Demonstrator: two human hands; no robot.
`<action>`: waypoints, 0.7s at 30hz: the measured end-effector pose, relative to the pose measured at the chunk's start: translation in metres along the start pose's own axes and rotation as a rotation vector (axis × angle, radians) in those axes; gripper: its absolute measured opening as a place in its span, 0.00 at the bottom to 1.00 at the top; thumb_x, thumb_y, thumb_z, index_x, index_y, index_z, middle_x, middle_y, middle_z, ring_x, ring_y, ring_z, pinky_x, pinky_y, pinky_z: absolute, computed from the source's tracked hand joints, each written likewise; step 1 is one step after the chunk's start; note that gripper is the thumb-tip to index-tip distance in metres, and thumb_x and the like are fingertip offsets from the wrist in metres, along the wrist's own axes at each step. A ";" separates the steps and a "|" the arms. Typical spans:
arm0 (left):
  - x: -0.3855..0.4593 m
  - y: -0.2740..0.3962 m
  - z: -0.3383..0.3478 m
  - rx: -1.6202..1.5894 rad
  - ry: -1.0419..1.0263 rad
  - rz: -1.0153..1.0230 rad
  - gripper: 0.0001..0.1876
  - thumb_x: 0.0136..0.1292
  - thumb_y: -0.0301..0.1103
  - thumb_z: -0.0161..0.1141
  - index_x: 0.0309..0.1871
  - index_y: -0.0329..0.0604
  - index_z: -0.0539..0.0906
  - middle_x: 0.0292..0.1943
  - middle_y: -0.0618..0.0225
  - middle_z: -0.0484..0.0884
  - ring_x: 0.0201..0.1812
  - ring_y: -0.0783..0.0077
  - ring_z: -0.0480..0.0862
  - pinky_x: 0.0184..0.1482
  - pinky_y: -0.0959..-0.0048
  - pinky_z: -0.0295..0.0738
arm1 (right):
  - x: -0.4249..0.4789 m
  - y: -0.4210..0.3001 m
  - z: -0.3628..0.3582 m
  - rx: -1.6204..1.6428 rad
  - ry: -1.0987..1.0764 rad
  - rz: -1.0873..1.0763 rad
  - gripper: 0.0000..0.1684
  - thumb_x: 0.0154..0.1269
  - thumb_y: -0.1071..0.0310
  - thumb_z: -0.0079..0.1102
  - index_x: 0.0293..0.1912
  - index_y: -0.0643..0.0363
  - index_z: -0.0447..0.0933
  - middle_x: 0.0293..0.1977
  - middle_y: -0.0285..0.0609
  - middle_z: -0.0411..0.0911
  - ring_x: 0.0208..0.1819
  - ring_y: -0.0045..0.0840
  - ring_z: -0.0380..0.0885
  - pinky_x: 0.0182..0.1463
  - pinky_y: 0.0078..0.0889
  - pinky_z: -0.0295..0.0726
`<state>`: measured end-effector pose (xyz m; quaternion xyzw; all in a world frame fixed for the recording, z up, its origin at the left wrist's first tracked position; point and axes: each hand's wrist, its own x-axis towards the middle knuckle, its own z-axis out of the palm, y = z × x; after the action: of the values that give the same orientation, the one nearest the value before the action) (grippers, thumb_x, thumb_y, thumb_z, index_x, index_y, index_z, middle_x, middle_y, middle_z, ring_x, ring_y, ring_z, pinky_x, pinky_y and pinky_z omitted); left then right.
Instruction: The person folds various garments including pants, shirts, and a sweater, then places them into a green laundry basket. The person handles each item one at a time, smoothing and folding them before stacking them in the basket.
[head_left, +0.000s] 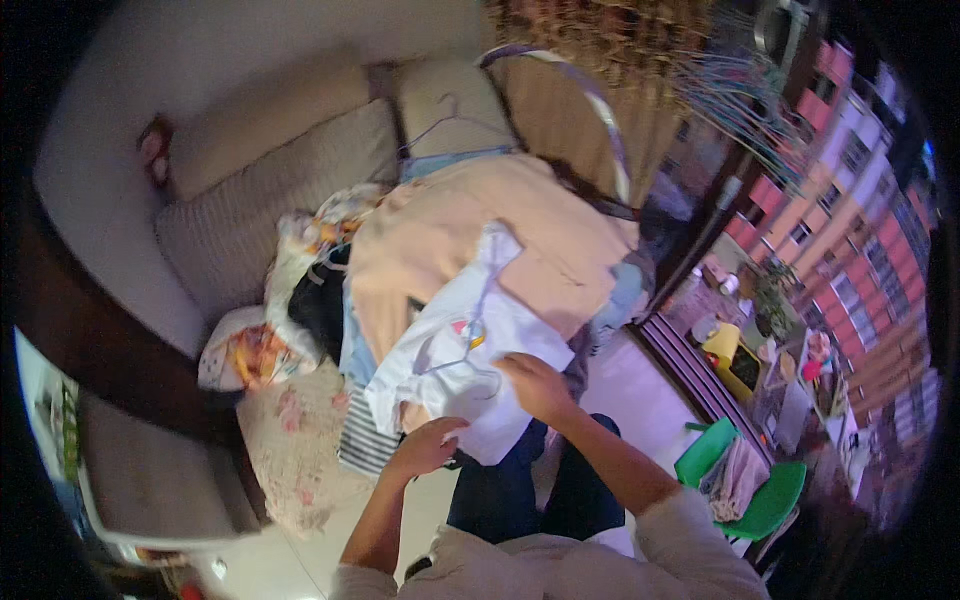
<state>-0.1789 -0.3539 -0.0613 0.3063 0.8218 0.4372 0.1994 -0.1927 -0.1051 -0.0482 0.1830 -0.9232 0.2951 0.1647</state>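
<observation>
A white shirt with a small coloured print lies spread before me on a heap of clothes. On its front rests a thin pale clothes hanger, its hook pointing towards me. My right hand has its fingers closed on the shirt, just beside the hanger hook. At the shirt's near left edge is my left hand, thumb and fingers bent at the cloth; its grip is partly hidden. Beneath the shirt spreads a large peach-coloured cloth. A black-and-white striped garment sticks out by my left hand.
The heap sits on a grey-brown sofa. Another hanger holds a blue garment at the back. A striped hoop leans behind. Left is a floral cloth. To the right, a green chair bears cloth, near a sliding-door track.
</observation>
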 end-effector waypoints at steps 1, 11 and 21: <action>-0.001 0.005 -0.002 0.003 0.078 -0.060 0.16 0.58 0.25 0.51 0.50 0.39 0.76 0.49 0.57 0.78 0.50 0.57 0.78 0.53 0.68 0.71 | 0.022 0.009 0.015 0.032 0.030 -0.191 0.23 0.50 0.77 0.50 0.50 0.56 0.74 0.53 0.44 0.72 0.55 0.37 0.71 0.56 0.35 0.70; -0.018 0.016 -0.028 0.049 0.587 -0.071 0.18 0.57 0.17 0.49 0.52 0.40 0.74 0.51 0.61 0.75 0.49 0.65 0.77 0.48 0.70 0.72 | 0.032 -0.003 0.040 -0.555 -0.194 -0.563 0.07 0.55 0.60 0.51 0.31 0.51 0.72 0.29 0.34 0.71 0.39 0.25 0.74 0.56 0.45 0.66; 0.005 0.104 -0.016 0.407 0.036 0.540 0.09 0.47 0.25 0.61 0.35 0.40 0.81 0.39 0.59 0.81 0.45 0.56 0.79 0.48 0.65 0.71 | -0.052 -0.066 -0.072 -0.070 0.029 -0.257 0.18 0.62 0.54 0.51 0.27 0.59 0.73 0.25 0.45 0.74 0.29 0.40 0.75 0.32 0.41 0.74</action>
<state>-0.1575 -0.3151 0.0345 0.5388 0.7848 0.3064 -0.0033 -0.1041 -0.0991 0.0184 0.2897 -0.8994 0.2415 0.2207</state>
